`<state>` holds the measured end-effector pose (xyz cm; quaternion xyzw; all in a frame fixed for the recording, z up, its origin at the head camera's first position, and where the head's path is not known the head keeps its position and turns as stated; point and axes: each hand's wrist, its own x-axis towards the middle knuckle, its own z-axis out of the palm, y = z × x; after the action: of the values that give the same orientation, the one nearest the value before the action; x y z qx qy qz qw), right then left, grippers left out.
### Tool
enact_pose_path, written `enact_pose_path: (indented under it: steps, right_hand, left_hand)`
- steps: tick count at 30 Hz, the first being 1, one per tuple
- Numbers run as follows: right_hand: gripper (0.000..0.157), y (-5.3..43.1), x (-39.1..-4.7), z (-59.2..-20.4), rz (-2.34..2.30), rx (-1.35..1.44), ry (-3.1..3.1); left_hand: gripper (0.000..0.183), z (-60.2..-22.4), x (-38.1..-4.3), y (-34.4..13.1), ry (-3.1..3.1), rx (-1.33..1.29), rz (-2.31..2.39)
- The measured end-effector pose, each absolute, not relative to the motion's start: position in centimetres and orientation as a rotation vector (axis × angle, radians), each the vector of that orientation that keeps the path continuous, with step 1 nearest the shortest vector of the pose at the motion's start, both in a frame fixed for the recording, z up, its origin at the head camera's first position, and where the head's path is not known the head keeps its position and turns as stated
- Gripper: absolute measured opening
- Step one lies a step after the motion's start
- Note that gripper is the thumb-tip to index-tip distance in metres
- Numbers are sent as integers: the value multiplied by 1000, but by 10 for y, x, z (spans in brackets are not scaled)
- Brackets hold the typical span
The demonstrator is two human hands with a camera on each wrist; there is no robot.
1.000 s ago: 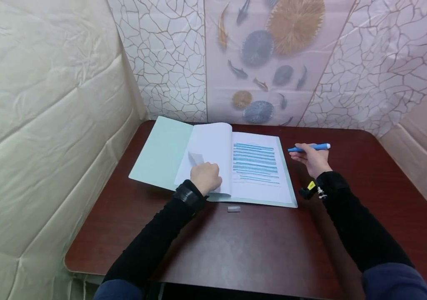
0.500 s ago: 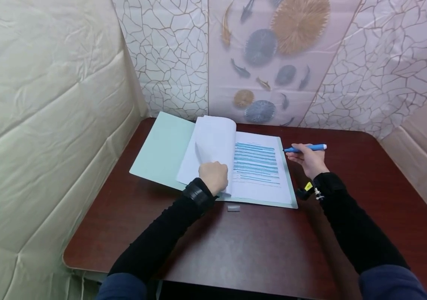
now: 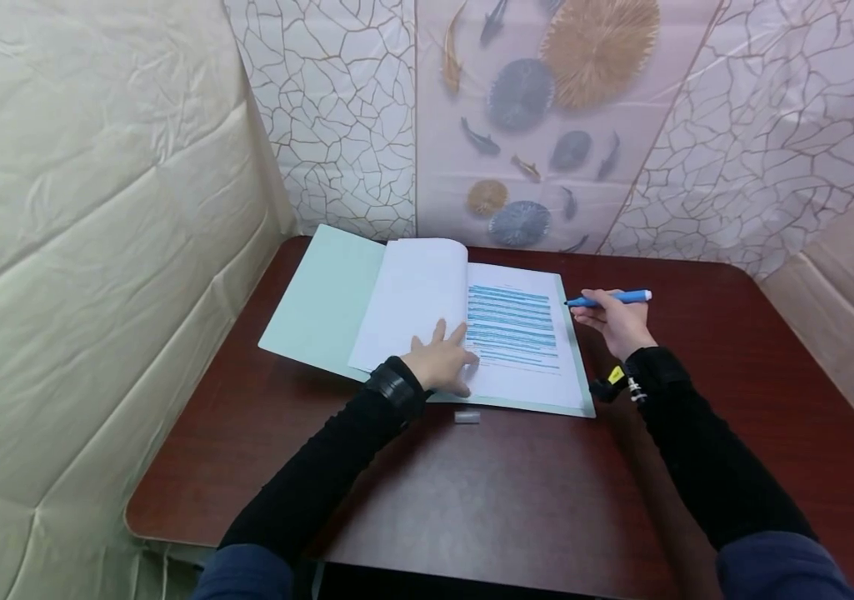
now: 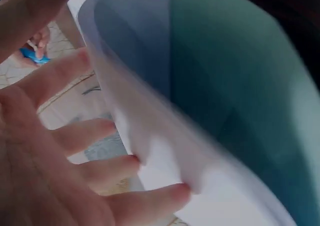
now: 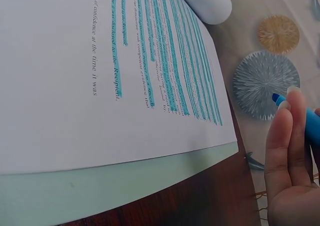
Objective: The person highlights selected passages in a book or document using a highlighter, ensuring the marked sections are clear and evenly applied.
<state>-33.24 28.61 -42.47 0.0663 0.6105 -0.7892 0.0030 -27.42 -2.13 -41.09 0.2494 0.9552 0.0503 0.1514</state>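
Note:
A mint-green folder (image 3: pixel 325 292) lies spread out on the table, with white sheets inside. My left hand (image 3: pixel 437 364) rests with spread, straight fingers on the turned-over sheets (image 3: pixel 422 279), near their fold. In the left wrist view the fingertips touch these curved sheets (image 4: pixel 160 161). To the right lies a printed page (image 3: pixel 524 383) whose lines are covered in blue highlighting. Just beyond the folder's right edge, my right hand (image 3: pixel 624 327) holds a blue highlighter (image 3: pixel 632 296) above the table. Its dark blue tip, uncapped, shows in the right wrist view beside the fingers (image 5: pixel 280 136).
A small grey piece (image 3: pixel 467 417) lies in front of the folder on the dark red-brown table (image 3: pixel 546 492). Behind stands a patterned curtain (image 3: pixel 516 167). Pale padded cloth (image 3: pixel 97 250) hangs along the left side.
My left hand has moved slightly right and gone from curled on a lifted sheet to spread fingers; that sheet now lies over to the left. The right hand, with the highlighter, shifted slightly left.

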Motion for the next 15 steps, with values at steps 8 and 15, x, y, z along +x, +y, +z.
enact_pose_path:
  steps: [8, 15]
  right_hand:
    - [23, 286, -335, -428, -2473, 229, 1893]
    - [30, 284, -341, -433, -2466, 230, 1874]
  left_hand:
    - [79, -421, -277, -27, 2692, 573, 155]
    - [91, -427, -280, -30, 2707, 573, 147]
